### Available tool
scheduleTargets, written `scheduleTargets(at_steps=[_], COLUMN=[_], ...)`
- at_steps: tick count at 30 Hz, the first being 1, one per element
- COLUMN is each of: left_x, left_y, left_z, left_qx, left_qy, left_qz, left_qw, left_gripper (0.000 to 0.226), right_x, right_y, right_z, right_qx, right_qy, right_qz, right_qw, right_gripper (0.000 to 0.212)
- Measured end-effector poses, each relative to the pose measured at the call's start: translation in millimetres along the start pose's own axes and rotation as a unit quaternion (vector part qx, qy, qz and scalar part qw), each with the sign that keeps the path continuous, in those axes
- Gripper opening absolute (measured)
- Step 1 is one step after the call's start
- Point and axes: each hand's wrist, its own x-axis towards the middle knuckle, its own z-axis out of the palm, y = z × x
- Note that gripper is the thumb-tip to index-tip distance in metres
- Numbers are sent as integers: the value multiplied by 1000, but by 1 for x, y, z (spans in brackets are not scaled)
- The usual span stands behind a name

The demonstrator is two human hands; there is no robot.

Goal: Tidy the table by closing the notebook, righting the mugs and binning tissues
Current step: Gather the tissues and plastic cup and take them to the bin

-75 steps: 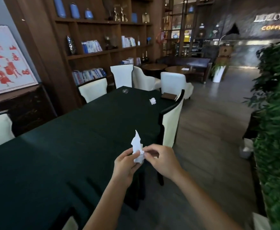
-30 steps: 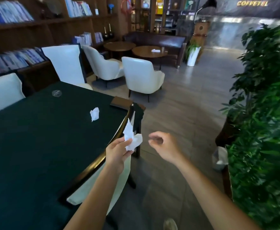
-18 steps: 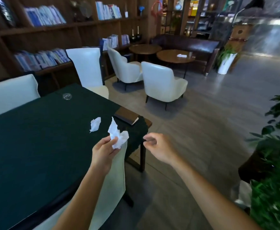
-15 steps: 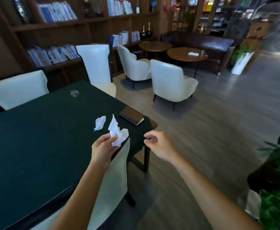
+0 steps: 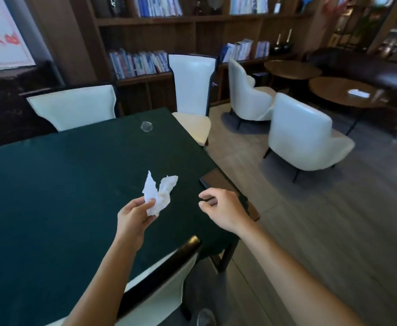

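Well, from the head view, your left hand [image 5: 134,217] has its grip pinched shut on a crumpled white tissue [image 5: 158,194], thumb and fingertips at its lower end, two ragged lobes standing up. It hangs over the green bench [image 5: 51,184], left of the notebook [image 5: 212,178]. Whether the right lobe belongs to that wad or lies on the bench behind it, you cannot tell.

Your right hand [image 5: 221,205] hovers just on the near side of the notebook, covering its near end, grip loosely curled and half open, holding nothing. The notebook looks shut, lying at the bench corner with its long axis along the edge. A clear glass [image 5: 147,126] sits well beyond the notebook, posture unclear. No bin shows, so binning means turning away from the notebook.
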Motion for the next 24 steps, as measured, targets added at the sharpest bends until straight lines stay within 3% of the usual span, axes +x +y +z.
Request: scheduleTargets(at_steps=[8,19,24], left_x=[40,77,107], left_y=[-2,-8,-3], left_z=[17,16,20], left_qx=[-36,-59,-64], left_qy=[72,157,186], left_qz=[-20,-33,-41], left_qw=[997,985,980], left_gripper=[16,14,15], right_x=[101,215,261], right_y=[7,36,49], right_z=[7,77,117], right_qx=[-42,-153,-172], right_qy=[-80,-221,-258], right_qz=[-7,8,-9], right_qw=[996,963,951], right_gripper=[27,33,60])
